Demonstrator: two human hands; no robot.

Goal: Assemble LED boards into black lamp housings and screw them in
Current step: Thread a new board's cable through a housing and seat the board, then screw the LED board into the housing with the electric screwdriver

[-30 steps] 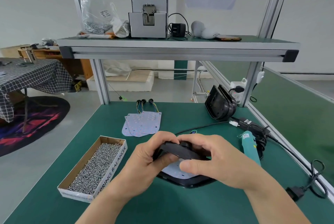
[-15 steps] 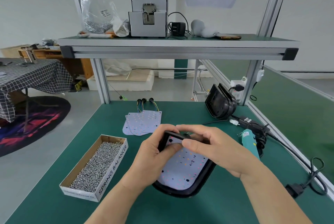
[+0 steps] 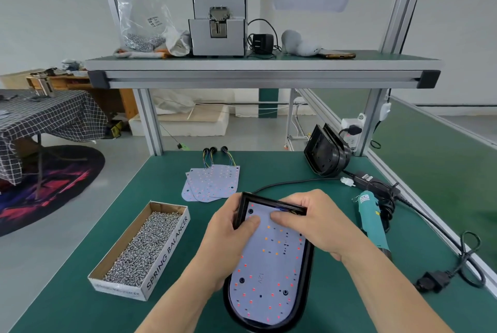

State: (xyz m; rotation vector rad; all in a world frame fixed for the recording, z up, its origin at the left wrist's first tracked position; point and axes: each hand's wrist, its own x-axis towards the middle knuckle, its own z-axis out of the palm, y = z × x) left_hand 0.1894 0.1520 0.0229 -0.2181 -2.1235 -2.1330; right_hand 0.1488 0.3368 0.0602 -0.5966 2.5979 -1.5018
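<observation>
In the lower centre of the frame, the black lamp housing (image 3: 308, 265) lies on the green desk (image 3: 161, 179), long axis running up-frame, flat end uppermost, rounded end lowest, with the LED board (image 3: 271, 273) face-up inside, while the left hand (image 3: 228, 235) and right hand (image 3: 314, 222) grip its upper corners, thumbs on the board.

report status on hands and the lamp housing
Left hand and right hand both grip the black lamp housing, thumbs on the LED board. Board seated inside housing. Electric screwdriver lies to the right, unheld.
</observation>
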